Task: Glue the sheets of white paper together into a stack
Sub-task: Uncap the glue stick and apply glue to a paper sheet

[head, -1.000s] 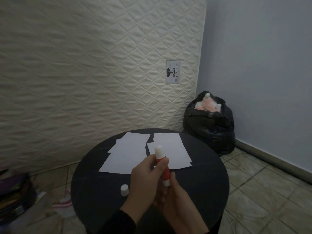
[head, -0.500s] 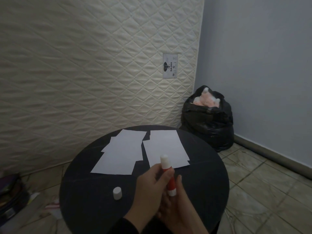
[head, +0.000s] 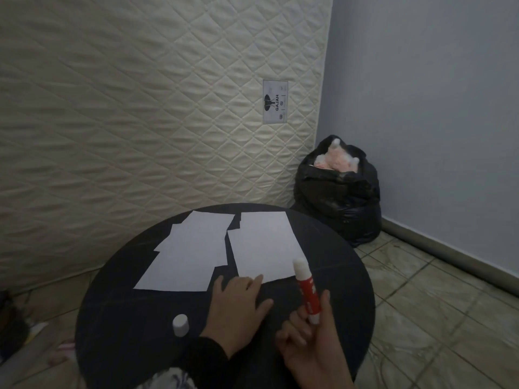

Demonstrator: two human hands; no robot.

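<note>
A quilted, diamond-stitched mattress [head: 140, 108] stands upright behind the round black table [head: 118, 318]. Right of the table a crinkled black plastic bag [head: 341, 203] holds something soft, pink and white. On the table's far half lie 2 loose piles of flat white paper sheets [head: 264, 242]. The left hand [head: 238, 307] rests near the right pile's front edge, fingers extended, close together. The right hand [head: 311, 346] pinches an uncapped red-and-white glue stick [head: 307, 290]. Its small white cylindrical cap [head: 180, 325] stands on the table, left of both hands.
</note>
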